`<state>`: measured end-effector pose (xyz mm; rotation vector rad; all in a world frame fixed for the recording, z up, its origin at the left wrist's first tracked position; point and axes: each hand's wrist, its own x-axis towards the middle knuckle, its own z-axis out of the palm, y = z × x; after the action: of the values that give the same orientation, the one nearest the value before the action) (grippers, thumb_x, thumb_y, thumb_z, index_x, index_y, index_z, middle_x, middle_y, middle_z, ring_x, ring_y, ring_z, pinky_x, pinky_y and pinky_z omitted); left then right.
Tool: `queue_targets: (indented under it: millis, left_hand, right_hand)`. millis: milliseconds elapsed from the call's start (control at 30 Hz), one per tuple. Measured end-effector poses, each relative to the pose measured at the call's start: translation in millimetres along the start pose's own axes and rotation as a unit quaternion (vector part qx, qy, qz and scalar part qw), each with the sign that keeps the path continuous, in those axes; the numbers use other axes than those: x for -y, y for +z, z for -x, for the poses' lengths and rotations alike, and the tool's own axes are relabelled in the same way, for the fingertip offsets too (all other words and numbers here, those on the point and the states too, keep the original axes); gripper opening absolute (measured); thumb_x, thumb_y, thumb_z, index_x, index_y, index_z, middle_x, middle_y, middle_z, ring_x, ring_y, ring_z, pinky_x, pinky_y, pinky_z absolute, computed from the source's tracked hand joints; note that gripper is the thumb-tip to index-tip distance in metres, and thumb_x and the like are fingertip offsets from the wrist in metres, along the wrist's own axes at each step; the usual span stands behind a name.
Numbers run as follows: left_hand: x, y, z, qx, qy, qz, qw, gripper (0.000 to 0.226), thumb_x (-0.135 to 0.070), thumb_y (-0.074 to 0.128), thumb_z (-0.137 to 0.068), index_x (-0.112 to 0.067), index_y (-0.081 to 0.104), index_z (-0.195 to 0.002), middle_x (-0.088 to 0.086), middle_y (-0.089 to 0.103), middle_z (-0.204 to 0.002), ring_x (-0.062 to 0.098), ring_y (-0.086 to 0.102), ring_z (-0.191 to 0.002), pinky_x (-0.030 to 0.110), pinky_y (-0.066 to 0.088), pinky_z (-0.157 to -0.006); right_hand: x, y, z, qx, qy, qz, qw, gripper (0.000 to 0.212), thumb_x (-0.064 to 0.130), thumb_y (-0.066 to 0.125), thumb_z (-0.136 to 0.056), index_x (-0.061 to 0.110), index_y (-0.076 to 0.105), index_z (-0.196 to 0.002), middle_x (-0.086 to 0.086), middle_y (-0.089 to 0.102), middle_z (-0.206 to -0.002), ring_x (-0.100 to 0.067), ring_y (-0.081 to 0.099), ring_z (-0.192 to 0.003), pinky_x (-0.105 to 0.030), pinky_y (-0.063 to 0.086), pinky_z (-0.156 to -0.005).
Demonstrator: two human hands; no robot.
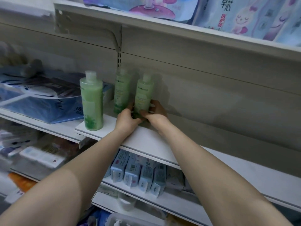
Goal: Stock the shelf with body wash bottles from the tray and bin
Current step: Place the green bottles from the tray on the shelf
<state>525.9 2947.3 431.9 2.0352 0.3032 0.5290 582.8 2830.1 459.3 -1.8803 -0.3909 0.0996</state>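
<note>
Three green body wash bottles stand upright on the white shelf. One bottle is near the front left edge. A second bottle stands further back by the wall. The third bottle is beside it on the right, and both my hands wrap its lower part. My left hand grips it from the left, my right hand from the right, fingers curled round behind it. The tray and bin are out of view.
The shelf to the right of the bottles is bare up to the beige back panel. Blue packs lie on the neighbouring shelf at left. Pale blue boxes fill the shelf below, and printed packs sit on the shelf above.
</note>
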Motion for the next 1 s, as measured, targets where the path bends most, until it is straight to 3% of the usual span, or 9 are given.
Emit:
queue_targets:
  millis: [100,200,300,367,433,567,733,867,1000]
  left_hand:
    - [1,-4,15,0.005,0.000,-0.012,1.000,0.057,-0.025,0.079,-0.077,-0.009,0.056,-0.128,0.004,0.066,-0.119,0.021,0.062,-0.109,0.025,0.046,-0.089]
    - [-4,-10,36,0.010,0.019,-0.003,1.000,0.048,-0.021,0.075,-0.082,-0.012,0.058,-0.126,0.002,0.066,-0.119,0.018,0.062,-0.110,0.027,0.047,-0.094]
    - [-10,-18,58,0.023,0.036,0.041,0.998,0.059,-0.017,0.073,-0.084,-0.013,0.050,-0.138,0.002,0.063,-0.126,0.016,0.060,-0.115,0.033,0.048,-0.101]
    - [-14,-23,75,0.026,0.041,0.055,0.997,0.058,-0.016,0.071,-0.085,-0.014,0.049,-0.139,0.002,0.061,-0.129,0.014,0.060,-0.115,0.033,0.048,-0.101]
    - [-17,-27,94,0.028,0.053,0.066,0.996,0.049,-0.017,0.069,-0.088,-0.016,0.055,-0.134,-0.002,0.063,-0.126,0.013,0.063,-0.109,0.032,0.051,-0.096]
    - [-20,-31,137,0.039,0.073,0.072,0.994,0.034,-0.020,0.065,-0.091,-0.020,0.062,-0.125,-0.006,0.067,-0.113,0.011,0.067,-0.093,0.014,0.052,-0.070]
    - [-3,-21,188,0.072,0.090,0.086,0.990,0.030,-0.018,0.066,-0.090,-0.020,0.064,-0.119,-0.003,0.069,-0.105,0.009,0.066,-0.094,0.031,0.056,-0.088]
    - [31,-1,229,0.125,0.058,0.077,0.987,0.030,-0.019,0.067,-0.090,-0.019,0.064,-0.119,-0.003,0.068,-0.104,0.012,0.066,-0.093,0.034,0.056,-0.087]
    - [77,19,271,0.170,-0.020,0.085,0.982,0.034,-0.013,0.067,-0.089,-0.016,0.063,-0.122,0.001,0.069,-0.106,0.015,0.067,-0.092,0.031,0.055,-0.084]
  right_hand:
    - [-1,-5,17,0.002,-0.006,0.021,1.000,0.052,0.024,0.080,-0.080,0.029,0.049,-0.121,-0.002,0.068,-0.115,-0.024,0.067,-0.104,-0.045,0.056,-0.093]
    - [2,-13,37,0.006,0.002,0.048,0.999,0.049,0.020,0.072,-0.088,0.025,0.047,-0.129,0.001,0.064,-0.109,-0.025,0.065,-0.106,-0.040,0.055,-0.094]
    - [5,-14,62,-0.013,0.017,0.052,0.998,0.040,0.021,0.070,-0.090,0.025,0.048,-0.123,-0.003,0.066,-0.115,-0.026,0.067,-0.103,-0.045,0.056,-0.093]
    - [5,-13,82,-0.016,0.019,0.036,0.999,0.047,0.015,0.066,-0.092,0.019,0.046,-0.135,-0.004,0.063,-0.114,-0.027,0.068,-0.099,-0.044,0.058,-0.090]
    - [3,-14,104,-0.014,0.012,0.022,1.000,0.052,0.009,0.063,-0.095,0.018,0.043,-0.142,-0.003,0.060,-0.110,-0.026,0.069,-0.095,-0.040,0.060,-0.087]
    - [-5,-18,149,-0.041,-0.010,0.029,0.999,0.047,0.007,0.061,-0.093,0.021,0.051,-0.137,-0.002,0.066,-0.104,-0.020,0.071,-0.081,-0.038,0.061,-0.083]
    - [-32,-17,206,-0.061,-0.003,0.047,0.997,0.035,0.009,0.065,-0.090,0.022,0.060,-0.122,-0.002,0.068,-0.097,-0.018,0.069,-0.082,-0.042,0.061,-0.080]
    - [-79,-5,251,-0.044,0.058,0.068,0.995,0.030,0.012,0.068,-0.091,0.020,0.062,-0.120,-0.002,0.066,-0.098,-0.018,0.067,-0.090,-0.036,0.061,-0.076]
    - [-143,13,292,-0.032,0.150,0.052,0.987,0.029,0.012,0.069,-0.086,0.024,0.063,-0.113,-0.001,0.068,-0.092,-0.024,0.069,-0.086,-0.044,0.061,-0.078]
